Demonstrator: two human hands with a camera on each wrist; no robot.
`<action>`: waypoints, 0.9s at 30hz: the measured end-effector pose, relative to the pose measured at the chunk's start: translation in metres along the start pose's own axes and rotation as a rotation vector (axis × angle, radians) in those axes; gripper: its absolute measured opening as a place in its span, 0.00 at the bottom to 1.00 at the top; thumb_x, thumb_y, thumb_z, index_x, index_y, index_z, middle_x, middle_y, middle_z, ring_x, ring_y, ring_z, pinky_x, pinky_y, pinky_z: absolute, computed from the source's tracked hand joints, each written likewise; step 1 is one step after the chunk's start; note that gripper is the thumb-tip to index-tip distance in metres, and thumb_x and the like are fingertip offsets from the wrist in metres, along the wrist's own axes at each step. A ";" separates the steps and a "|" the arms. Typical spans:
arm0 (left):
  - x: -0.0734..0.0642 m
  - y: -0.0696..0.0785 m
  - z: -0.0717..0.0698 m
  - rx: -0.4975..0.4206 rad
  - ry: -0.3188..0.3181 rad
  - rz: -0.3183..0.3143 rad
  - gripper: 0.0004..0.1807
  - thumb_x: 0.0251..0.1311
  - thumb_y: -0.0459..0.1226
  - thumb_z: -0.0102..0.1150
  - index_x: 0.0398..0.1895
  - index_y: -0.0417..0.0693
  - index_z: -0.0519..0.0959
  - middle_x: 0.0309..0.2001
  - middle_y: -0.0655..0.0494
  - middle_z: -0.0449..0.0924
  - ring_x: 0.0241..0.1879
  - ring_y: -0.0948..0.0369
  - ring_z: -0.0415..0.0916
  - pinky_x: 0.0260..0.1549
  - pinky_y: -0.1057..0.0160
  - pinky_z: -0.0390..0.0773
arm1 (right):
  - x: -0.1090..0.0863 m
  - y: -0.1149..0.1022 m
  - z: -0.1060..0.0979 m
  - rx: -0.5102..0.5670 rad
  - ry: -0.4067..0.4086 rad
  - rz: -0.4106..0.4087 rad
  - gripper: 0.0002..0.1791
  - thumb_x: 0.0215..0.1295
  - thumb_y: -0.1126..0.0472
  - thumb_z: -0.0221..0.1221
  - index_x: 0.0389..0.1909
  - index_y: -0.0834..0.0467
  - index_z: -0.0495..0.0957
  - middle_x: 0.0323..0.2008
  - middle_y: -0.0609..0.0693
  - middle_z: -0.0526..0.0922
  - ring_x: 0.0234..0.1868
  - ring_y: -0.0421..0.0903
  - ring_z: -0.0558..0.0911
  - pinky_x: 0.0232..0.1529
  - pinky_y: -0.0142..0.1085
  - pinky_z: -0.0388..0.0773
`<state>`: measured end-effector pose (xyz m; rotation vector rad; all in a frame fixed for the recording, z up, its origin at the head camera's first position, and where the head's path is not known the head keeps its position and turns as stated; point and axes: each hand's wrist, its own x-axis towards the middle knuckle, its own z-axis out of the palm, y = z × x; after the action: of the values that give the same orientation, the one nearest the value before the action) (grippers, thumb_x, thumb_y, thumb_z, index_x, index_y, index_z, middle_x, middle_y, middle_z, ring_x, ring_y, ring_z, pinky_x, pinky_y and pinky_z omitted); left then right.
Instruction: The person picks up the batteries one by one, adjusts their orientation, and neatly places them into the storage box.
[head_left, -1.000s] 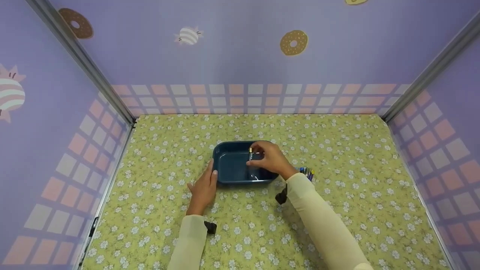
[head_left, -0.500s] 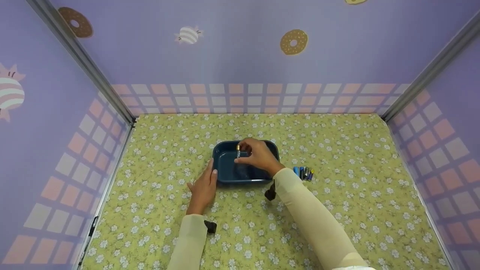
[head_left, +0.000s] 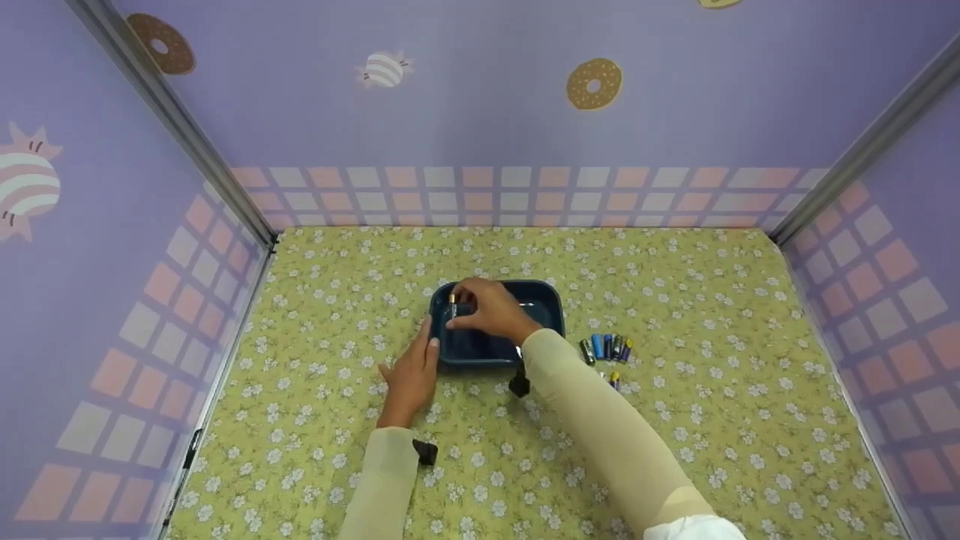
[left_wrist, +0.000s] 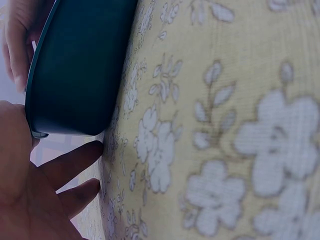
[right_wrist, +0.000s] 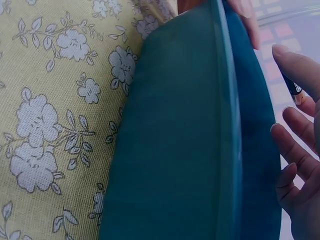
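A battery (head_left: 453, 310) with a gold end uppermost stands roughly upright over the left part of a dark blue tray (head_left: 541, 318). The thumb and forefinger of the right hand (head_left: 491, 309) pinch it, while that hand's remaining fingers curve loosely and stand apart. The right wrist view shows the battery beyond the tray's near rim, though how far its lower end is from the tray's floor is hard to tell.

The left hand (head_left: 411, 375) rests against the tray's left end, its fingers fairly straight and spread, the lower ones close to the flowered cloth (head_left: 315, 420) on the counter. Just right of the tray, a row of batteries (head_left: 608, 347) lies on the cloth, among them a bright blue one and some dark ones. Nearer the person, partly hidden by the right sleeve (head_left: 600, 420), lies a yellow-and-dark battery (head_left: 615, 380).

Both sleeves are pale, with a black device (head_left: 425, 451) at the left wrist. Behind the counter rises a purple wall (head_left: 480, 112) printed with doughnuts, a sweet, and pink and white squares.
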<state>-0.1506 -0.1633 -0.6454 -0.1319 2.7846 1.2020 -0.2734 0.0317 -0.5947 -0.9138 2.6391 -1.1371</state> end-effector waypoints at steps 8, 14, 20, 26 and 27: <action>0.000 -0.002 -0.001 0.008 0.004 -0.003 0.33 0.76 0.67 0.24 0.82 0.81 0.40 0.80 0.58 0.58 0.77 0.43 0.60 0.65 0.18 0.24 | 0.010 0.000 0.016 -0.044 -0.042 0.047 0.29 0.55 0.39 0.74 0.52 0.49 0.80 0.45 0.45 0.83 0.44 0.43 0.82 0.47 0.40 0.82; 0.000 -0.003 -0.001 0.010 0.010 0.006 0.34 0.76 0.67 0.24 0.83 0.78 0.41 0.80 0.58 0.58 0.76 0.42 0.60 0.66 0.19 0.25 | 0.011 0.009 0.026 -0.061 -0.058 0.049 0.30 0.55 0.41 0.75 0.53 0.51 0.80 0.45 0.46 0.84 0.44 0.42 0.83 0.47 0.39 0.83; 0.001 -0.003 0.000 -0.014 0.001 0.025 0.34 0.77 0.66 0.25 0.83 0.77 0.41 0.80 0.57 0.57 0.76 0.42 0.60 0.66 0.19 0.24 | 0.008 0.018 0.031 -0.055 -0.065 0.050 0.27 0.55 0.44 0.76 0.50 0.53 0.81 0.43 0.48 0.84 0.43 0.44 0.83 0.47 0.41 0.83; 0.002 -0.003 0.000 -0.024 -0.004 0.025 0.34 0.77 0.66 0.25 0.82 0.79 0.41 0.80 0.58 0.57 0.77 0.43 0.59 0.65 0.19 0.23 | 0.003 0.025 0.038 -0.063 -0.078 0.065 0.25 0.56 0.43 0.76 0.47 0.54 0.82 0.41 0.48 0.84 0.40 0.43 0.82 0.44 0.39 0.81; 0.001 -0.002 0.000 -0.024 -0.004 0.025 0.34 0.77 0.66 0.26 0.82 0.79 0.41 0.80 0.58 0.57 0.77 0.43 0.59 0.65 0.19 0.23 | 0.002 0.026 0.039 -0.062 -0.080 0.065 0.25 0.56 0.43 0.75 0.47 0.54 0.82 0.40 0.48 0.84 0.40 0.43 0.82 0.44 0.39 0.81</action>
<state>-0.1518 -0.1648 -0.6476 -0.0972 2.7777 1.2398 -0.2743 0.0199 -0.6403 -0.8577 2.6329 -0.9882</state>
